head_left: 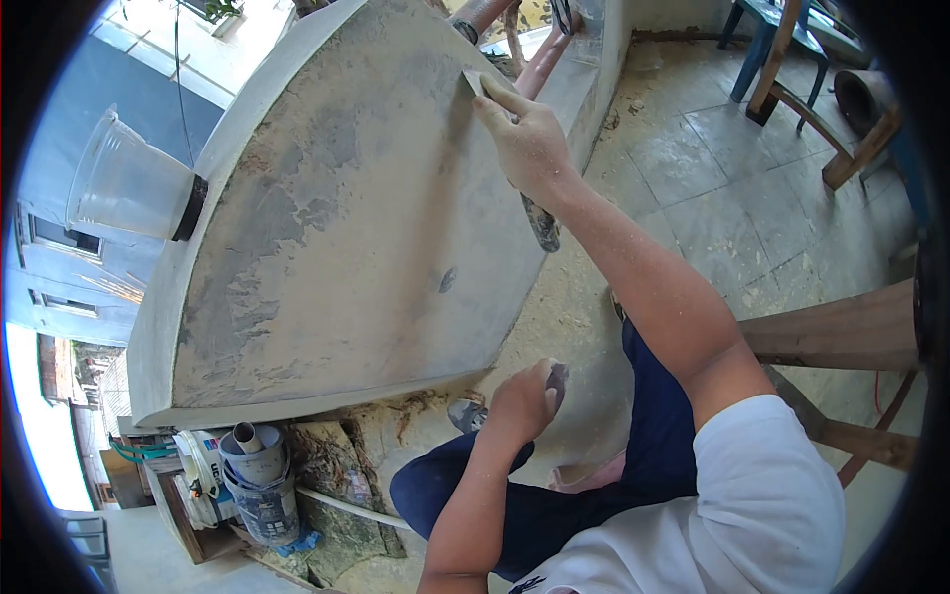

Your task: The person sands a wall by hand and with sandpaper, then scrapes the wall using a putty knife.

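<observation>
My right hand (pixel 529 144) is closed on a putty knife, its fingers near the blade (pixel 475 83) and the dark, worn handle (pixel 541 224) sticking out past the wrist. The blade touches or lies very close to the upper part of a plastered wall panel (pixel 396 218). The panel's face is pale and patchy, with darker grey areas and a small dark spot. My left hand (pixel 522 404) is closed above my knee, around a small greyish thing (pixel 559 382) mostly hidden by the fingers. Pale dust covers both hands.
A clear plastic bucket (pixel 134 188) stands on the panel's ledge. Below are a stained bucket (pixel 259 495) with a pipe in it and a white sack (pixel 201 475). Wooden beams (pixel 841 327) stand at right; a blue plastic chair (pixel 757 49) is on the tiled floor (pixel 722 188).
</observation>
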### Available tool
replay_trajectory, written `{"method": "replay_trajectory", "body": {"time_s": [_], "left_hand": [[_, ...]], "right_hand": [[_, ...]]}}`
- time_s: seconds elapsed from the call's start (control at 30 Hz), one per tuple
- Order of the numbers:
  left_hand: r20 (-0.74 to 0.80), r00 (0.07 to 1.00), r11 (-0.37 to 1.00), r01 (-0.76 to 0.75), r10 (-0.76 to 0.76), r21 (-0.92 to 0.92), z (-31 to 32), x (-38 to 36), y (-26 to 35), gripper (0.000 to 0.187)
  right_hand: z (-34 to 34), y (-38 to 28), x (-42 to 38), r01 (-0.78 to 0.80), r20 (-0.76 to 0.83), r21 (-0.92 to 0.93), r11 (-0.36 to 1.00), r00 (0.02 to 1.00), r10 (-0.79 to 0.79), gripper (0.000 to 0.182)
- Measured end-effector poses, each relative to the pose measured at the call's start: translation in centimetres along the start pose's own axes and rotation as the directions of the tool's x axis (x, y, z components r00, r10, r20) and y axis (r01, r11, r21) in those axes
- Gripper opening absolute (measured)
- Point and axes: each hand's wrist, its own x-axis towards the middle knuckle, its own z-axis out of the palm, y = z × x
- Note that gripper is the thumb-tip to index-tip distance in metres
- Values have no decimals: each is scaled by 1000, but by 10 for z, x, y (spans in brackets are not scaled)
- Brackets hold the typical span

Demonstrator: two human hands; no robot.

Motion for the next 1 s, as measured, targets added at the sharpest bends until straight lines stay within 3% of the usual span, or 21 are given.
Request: {"method": "replay_trajectory", "body": {"time_s": [0.1,0.23,0.33,0.4,0.47,0.6,0.67,0.7,0.8,0.93,1.0], "left_hand": [[1,1000,1000,-6,6,-29,-1,1,3,32],[-7,999,999,31,-31,-25,-2,5,-2,32],[-3,1000,1000,16,-16,-8,-3,2,3,32],[5,1000,999,8,-8,-32,0,-2,3,32],[-19,1000,999,-14,13,-47,-4,0,3,32],[-10,1000,1000,-12,12,-21,-4,0,5,32],[-5,1000,1000,4,-4,-2,-3,1,2,33],[-16,1000,1000,-7,7,-11,-2,-2,1,33],[-21,1000,999,-7,6,-34,-8,4,4,34],[-36,999,998,8,-10,-60,-10,2,5,35],[-39,999,999,11,-13,-34,-9,0,4,36]], "right_hand": [[0,-7,9,-90,-5,104,991,996,91,47],[3,-6,2,-67,-13,89,994,998,69,46],[-2,-7,7,-137,23,42,990,990,136,46],[1,-7,9,-146,-14,140,979,989,149,46],[-2,-4,8,-87,52,45,995,995,84,45],[-7,-14,11,-171,25,147,974,985,169,45],[-12,-22,7,-245,100,205,948,968,228,46],[-11,-17,4,-222,120,125,967,971,207,45],[-7,-6,14,-121,66,123,985,991,114,45],[-2,-9,6,-158,58,65,985,986,154,45],[-9,-16,13,-272,84,218,937,962,260,45]]}}
